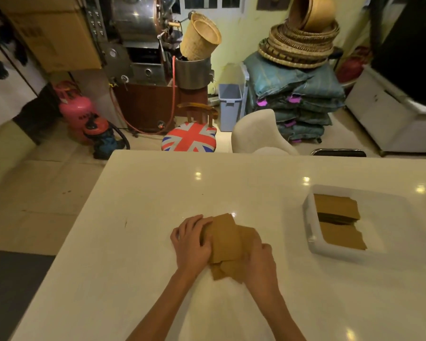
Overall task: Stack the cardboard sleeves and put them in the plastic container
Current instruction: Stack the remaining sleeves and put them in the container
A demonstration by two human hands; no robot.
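1. Cardboard sleeves [225, 239] in loose, uneven pile on white table [145, 205], between both hands.
2. Left hand [193, 242] — fingers curled round pile's left edge.
3. Right hand [258, 264] — fingers clamped over lower-right sleeves.
4. Plastic container [312, 244] well apart at right, holding more sleeves [337, 210].

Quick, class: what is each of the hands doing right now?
Left hand: grips the left edge of the loose pile of flat brown cardboard sleeves.
Right hand: grips the same pile's right side.
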